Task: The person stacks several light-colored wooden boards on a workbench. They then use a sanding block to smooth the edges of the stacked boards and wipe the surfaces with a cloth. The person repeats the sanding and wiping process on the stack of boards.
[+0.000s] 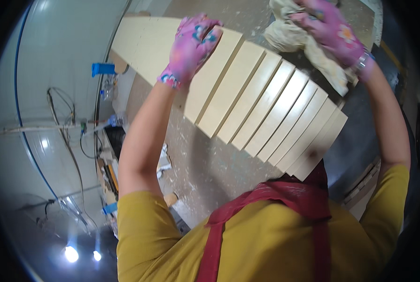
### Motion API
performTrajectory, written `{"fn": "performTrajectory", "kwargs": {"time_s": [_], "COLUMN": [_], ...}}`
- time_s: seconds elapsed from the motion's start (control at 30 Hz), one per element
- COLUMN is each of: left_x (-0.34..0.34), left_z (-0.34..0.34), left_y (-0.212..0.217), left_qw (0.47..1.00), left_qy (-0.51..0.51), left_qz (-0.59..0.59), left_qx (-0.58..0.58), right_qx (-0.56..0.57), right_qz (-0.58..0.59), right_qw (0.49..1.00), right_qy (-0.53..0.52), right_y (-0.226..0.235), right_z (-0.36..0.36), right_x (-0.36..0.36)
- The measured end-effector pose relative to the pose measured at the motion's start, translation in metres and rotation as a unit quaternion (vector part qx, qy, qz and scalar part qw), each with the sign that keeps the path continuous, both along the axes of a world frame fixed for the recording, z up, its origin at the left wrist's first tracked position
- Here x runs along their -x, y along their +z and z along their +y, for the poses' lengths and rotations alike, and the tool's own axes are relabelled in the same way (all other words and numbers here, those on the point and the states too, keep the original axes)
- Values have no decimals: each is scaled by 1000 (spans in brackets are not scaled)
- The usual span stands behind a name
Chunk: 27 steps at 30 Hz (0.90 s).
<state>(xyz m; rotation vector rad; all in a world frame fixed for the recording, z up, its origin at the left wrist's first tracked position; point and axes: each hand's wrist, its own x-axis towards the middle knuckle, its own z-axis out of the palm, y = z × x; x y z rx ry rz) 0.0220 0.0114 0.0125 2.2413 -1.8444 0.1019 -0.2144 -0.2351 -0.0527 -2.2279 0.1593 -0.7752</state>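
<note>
Several flat cream boards (247, 87) lie in an overlapping, stepped row, running from the upper left toward my body. My left hand (191, 50), in a pink flowered glove, is closed at the far end of one of the large boards, its fingers curled at the edge. Right of the row, my right hand (330, 35) wears a matching glove and grips a crumpled off-white cloth (285, 33). Part of that cloth hangs down beside the boards' far ends. The right fingertips are partly hidden by the cloth and slightly blurred.
Beneath the boards is a brown worktable (191, 164) with pale marks. Left of it stand a blue clamp-like object (103, 69), clear bottles (107, 89) and hanging cables (71, 113) near a pale wall. A stack of flat pieces (362, 181) lies low on the right.
</note>
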Motion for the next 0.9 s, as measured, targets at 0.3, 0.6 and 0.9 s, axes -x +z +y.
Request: {"fn": "performTrajectory", "kwargs": {"time_s": [0.3, 0.6, 0.9], "left_x": [-7, -14, -12], "left_z": [32, 74, 77], "left_y": [-4, -9, -6], "left_qw": [990, 998, 991], "left_qy": [30, 37, 113], "left_qz": [87, -26, -52], "left_qx": [107, 47, -41], "right_qx": [-114, 255, 138], "right_qz": [41, -25, 158], "right_qw": [987, 960, 943], "right_qy": [104, 109, 259], "right_y": [36, 30, 46], "right_z": [67, 127, 233], "right_x": [23, 12, -4]}}
